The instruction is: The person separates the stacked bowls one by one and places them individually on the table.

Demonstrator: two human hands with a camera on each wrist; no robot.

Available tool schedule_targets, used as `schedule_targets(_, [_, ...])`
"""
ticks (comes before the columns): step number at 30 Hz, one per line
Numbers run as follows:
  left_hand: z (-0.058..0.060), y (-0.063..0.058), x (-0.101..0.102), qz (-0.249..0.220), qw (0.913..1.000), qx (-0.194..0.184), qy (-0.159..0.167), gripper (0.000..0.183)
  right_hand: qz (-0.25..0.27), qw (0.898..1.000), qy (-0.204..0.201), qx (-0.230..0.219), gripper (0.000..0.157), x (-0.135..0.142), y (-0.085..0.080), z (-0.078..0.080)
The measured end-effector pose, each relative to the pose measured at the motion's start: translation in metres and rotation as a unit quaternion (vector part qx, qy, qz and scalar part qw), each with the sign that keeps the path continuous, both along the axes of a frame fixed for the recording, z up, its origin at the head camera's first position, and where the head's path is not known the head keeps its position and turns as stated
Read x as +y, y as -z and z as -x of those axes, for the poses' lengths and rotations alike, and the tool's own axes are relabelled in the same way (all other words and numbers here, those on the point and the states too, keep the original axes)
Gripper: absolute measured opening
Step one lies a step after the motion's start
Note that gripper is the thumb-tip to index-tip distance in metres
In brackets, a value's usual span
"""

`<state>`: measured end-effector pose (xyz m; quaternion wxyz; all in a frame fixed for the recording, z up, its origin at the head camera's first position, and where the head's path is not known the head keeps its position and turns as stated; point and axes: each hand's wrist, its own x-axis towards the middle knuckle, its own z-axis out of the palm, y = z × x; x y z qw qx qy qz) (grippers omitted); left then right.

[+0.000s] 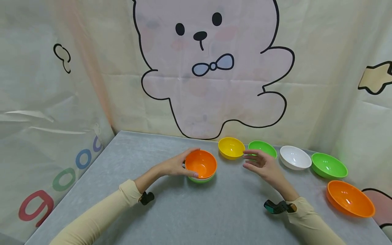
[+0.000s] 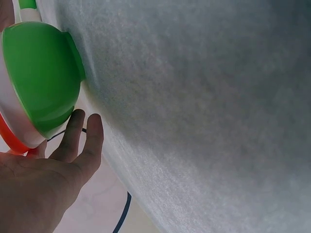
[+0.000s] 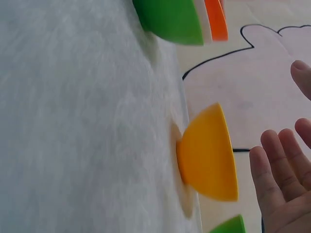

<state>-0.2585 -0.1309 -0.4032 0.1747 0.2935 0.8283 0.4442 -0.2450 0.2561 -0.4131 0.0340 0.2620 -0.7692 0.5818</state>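
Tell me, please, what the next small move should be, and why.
I'd probably ease the right grip to the yellow bowl: it is open and empty near that bowl, while the left grip holds the orange-topped bowl stack.

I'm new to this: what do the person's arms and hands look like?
The left sleeve and right sleeve are plain cream; the left wrist camera is dark, the right wrist camera dark with a teal patch. The left hand and right hand wear no gloves.
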Motion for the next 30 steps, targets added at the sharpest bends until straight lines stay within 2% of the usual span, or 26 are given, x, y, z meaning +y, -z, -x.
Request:
schedule_targets(8, [0.000, 0.001, 0.001, -0.003, 1.0000, 0.000, 0.003, 0.093, 0.014, 1.000, -0.022, -0.016, 0.049, -0.024, -0.002, 0.002])
schedule_targets(23, [0.001, 0.002, -0.006, -0.015, 0.9997, -0.018, 0.005, 0.103, 0.034, 0.997, -0.056, -0.026, 0.049, -0.049, 0.003, 0.004])
schedule_targets(30, [0.001, 0.004, -0.007, -0.034, 0.9992, -0.015, 0.017, 0.095, 0.036, 0.997, -0.056, -0.040, 0.050, -0.060, 0.005, 0.005])
